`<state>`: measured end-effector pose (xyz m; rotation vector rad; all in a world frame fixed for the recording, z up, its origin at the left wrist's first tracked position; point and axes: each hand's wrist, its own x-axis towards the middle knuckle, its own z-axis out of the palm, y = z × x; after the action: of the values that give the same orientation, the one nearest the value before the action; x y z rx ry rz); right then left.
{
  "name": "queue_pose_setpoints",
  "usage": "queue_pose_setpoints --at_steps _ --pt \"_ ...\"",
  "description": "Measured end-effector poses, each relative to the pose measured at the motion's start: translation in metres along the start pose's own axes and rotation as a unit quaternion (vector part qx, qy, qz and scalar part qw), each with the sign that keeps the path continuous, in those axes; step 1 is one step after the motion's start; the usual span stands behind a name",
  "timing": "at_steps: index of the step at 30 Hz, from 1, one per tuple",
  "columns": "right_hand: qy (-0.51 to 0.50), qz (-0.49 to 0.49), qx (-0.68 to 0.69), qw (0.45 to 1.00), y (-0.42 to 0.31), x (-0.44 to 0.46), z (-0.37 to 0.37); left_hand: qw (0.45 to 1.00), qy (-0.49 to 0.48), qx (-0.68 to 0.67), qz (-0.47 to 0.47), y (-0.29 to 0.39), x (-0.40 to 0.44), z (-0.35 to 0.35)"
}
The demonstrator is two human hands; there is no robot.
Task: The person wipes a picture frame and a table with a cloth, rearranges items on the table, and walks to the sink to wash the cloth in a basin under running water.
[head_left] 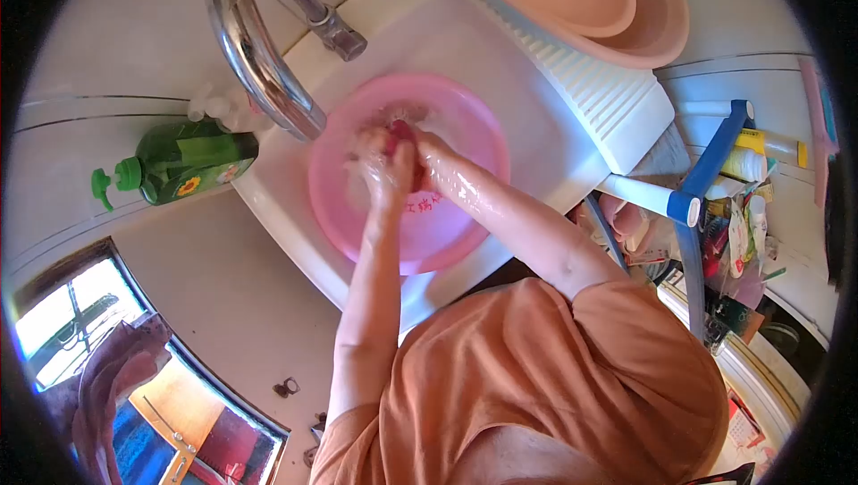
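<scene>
Both hands are together over a pink basin point(478, 114) that stands in a white sink. My left hand point(382, 163) is wet and closed on a small dark-red item point(401, 131) that looks like wet cloth. From the other side, my right hand point(430, 156) presses against the same red item, its fingers also closed. Most of the item is hidden between the hands, so its exact kind cannot be made out. Below the hands, cloudy water point(447, 230) lies in the basin, with red lettering near its middle. Water glistens on my right forearm.
A chrome faucet point(259, 65) arches over the basin's left rim. A green pump bottle point(192, 163) stands left of the sink point(559, 163). At the right are a ribbed washboard point(590, 83), peach basins point(657, 25) and a blue-and-white rack point(693, 185) near cluttered toiletries.
</scene>
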<state>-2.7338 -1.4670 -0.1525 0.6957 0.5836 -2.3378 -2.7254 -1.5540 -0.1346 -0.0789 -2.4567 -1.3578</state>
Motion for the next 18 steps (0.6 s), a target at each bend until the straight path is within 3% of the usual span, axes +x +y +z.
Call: queue_pose_setpoints --at_steps 1,2,4,5,6,7,9,11,13,14,15,17,18 --pt "-0.06 0.013 0.015 0.998 -0.008 -0.001 -0.012 0.997 -0.015 -0.006 0.075 0.018 -0.009 -0.005" --pt "-0.119 0.027 0.03 0.992 -0.012 0.0 -0.022 0.999 -0.034 -0.024 0.002 0.027 -0.015 0.0" --pt "-0.04 -0.017 0.014 0.999 0.017 0.039 -0.045 0.985 -0.074 -0.061 -0.143 0.036 -0.023 0.007" --pt "-0.002 -0.035 0.003 0.999 0.029 0.051 -0.051 0.968 -0.073 0.047 -0.236 0.021 -0.005 0.008" --pt "0.158 0.035 -0.105 0.981 0.003 -0.025 0.022 0.953 -0.052 -0.025 -0.298 -0.002 0.005 0.006" --pt "0.201 -0.008 -0.126 0.972 0.018 0.002 0.006 0.93 -0.029 -0.098 -0.353 -0.019 0.01 0.005" --pt "0.18 0.012 -0.089 0.98 -0.002 -0.021 0.03 0.96 0.017 -0.127 -0.249 0.015 0.002 0.008" --pt "0.056 0.065 -0.047 0.995 -0.005 0.028 -0.051 0.942 0.012 -0.217 -0.255 0.019 -0.027 0.02" --pt "0.063 -0.051 -0.284 0.955 -0.012 0.004 -0.038 0.985 -0.017 -0.125 -0.121 0.041 -0.044 0.031" --pt "0.087 -0.105 -0.394 0.909 -0.015 -0.008 -0.03 0.98 0.034 -0.117 -0.159 0.031 -0.041 0.039" --pt "0.124 -0.057 -0.299 0.944 -0.013 -0.017 -0.013 0.981 0.046 -0.063 -0.175 0.014 -0.031 0.038" --pt "0.193 0.045 -0.097 0.975 -0.003 -0.025 0.011 0.927 -0.086 0.067 -0.359 0.021 0.01 0.001" --pt "0.15 0.03 -0.09 0.984 0.001 -0.023 0.01 0.933 -0.08 -0.007 -0.352 -0.01 0.009 -0.002"
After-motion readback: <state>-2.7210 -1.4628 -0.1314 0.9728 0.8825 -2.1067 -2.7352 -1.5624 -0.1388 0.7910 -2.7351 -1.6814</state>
